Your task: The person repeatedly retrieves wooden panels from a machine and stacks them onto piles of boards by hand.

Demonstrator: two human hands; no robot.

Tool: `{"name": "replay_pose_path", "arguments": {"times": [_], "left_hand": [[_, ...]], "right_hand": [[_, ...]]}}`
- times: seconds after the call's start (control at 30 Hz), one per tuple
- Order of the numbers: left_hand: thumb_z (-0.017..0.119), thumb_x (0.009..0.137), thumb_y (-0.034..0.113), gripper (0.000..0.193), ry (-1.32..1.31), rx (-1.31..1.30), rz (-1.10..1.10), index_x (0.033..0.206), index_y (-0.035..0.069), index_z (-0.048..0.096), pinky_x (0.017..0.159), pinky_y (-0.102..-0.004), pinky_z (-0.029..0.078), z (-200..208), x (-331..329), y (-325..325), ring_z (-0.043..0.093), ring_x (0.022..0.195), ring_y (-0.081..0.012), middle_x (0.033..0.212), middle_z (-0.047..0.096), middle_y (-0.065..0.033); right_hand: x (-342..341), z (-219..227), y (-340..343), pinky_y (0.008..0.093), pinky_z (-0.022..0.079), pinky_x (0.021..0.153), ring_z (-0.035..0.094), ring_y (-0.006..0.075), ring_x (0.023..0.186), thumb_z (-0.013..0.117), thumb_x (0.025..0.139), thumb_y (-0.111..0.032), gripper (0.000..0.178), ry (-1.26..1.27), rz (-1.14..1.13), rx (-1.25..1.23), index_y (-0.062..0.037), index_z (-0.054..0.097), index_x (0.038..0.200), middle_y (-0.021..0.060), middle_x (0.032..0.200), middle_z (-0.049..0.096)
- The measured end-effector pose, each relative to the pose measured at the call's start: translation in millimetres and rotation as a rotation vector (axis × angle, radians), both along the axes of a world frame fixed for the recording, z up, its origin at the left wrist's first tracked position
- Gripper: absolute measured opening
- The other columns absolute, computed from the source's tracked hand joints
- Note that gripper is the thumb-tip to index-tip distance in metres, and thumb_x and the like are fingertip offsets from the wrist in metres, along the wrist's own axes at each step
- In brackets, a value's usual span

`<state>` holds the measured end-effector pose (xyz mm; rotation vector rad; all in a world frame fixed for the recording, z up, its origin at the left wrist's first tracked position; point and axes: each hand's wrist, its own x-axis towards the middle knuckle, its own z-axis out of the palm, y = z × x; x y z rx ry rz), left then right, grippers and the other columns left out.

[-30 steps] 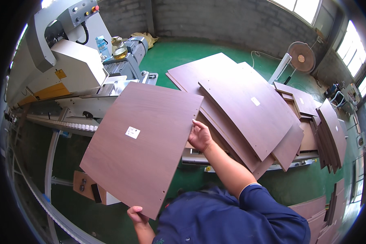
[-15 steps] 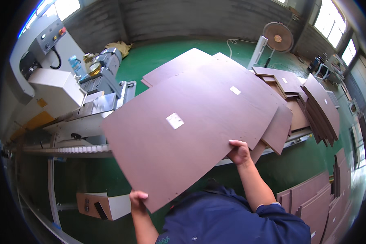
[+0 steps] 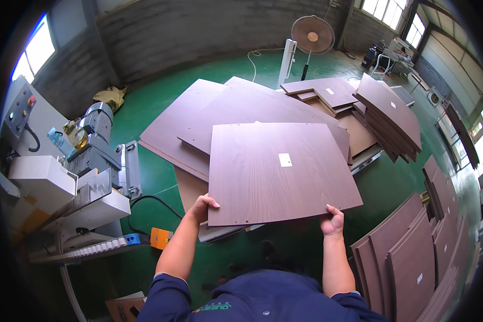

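Head view: left fingers (image 3: 212, 202) are gripping the brown board (image 3: 273, 188) by its near left corner.
Right fingers (image 3: 335, 210): are gripping its near edge.
Brown board: is sticking out past the fingers.
Board pile (image 3: 172, 118): is lying farther out.

Lit by daylight from the window (image 3: 35, 52) at left and the windows (image 3: 383, 13) at upper right, burnt out to white. Fringed with blue near the left rim. Softly bright on the held board (image 3: 273, 188), sharp enough to show its grain. Dim along the grey wall (image 3: 188, 32), dark on the green floor (image 3: 298, 244) close to the shirt (image 3: 268, 295). Bent and softened toward the edges, fading to black in the corners
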<state>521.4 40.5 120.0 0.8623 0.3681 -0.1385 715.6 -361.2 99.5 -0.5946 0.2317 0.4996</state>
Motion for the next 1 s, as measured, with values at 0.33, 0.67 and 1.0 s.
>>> {"name": "replay_pose_path", "arguments": {"times": [0.33, 0.67, 1.0], "left_hand": [[0.066, 0.084, 0.025, 0.037, 0.322, 0.918, 0.300, 0.111, 0.001, 0.055, 0.069, -0.0273, 0.048, -35, 13, 75, 0.057, 0.076, -0.0133, 0.093, 0.062, -0.0069], [0.057, 0.092, 0.029, 0.040, 0.384, 0.939, 0.319, 0.117, -0.003, 0.055, 0.082, -0.0280, 0.044, -35, 20, 38, 0.054, 0.093, -0.0147, 0.102, 0.061, -0.0084], [0.056, 0.085, 0.048, 0.058, 0.669, 1.119, 0.568, 0.108, -0.005, 0.060, 0.089, -0.0381, 0.043, -25, 64, 6, 0.059, 0.101, -0.0311, 0.106, 0.064, -0.0199]], "right_hand": [[-40, 42, -13, 0.0368, 0.055, 0.072, 0.067, 0.0232, 0.080, 0.058, 0.087, -0.010, 0.014, -0.020, 0.600, -0.658, -0.0011, 0.059, 0.098, 0.0144, 0.092, 0.068], [116, 19, -52, 0.0385, 0.049, 0.085, 0.060, 0.0264, 0.100, 0.069, 0.079, -0.023, 0.047, -0.385, 0.228, -1.418, 0.0030, 0.055, 0.116, 0.0163, 0.110, 0.062], [100, -17, -48, 0.0339, 0.051, 0.072, 0.066, 0.0218, 0.081, 0.065, 0.080, -0.022, 0.037, -0.235, 0.109, -1.152, 0.0087, 0.062, 0.101, 0.0168, 0.092, 0.068]]}}
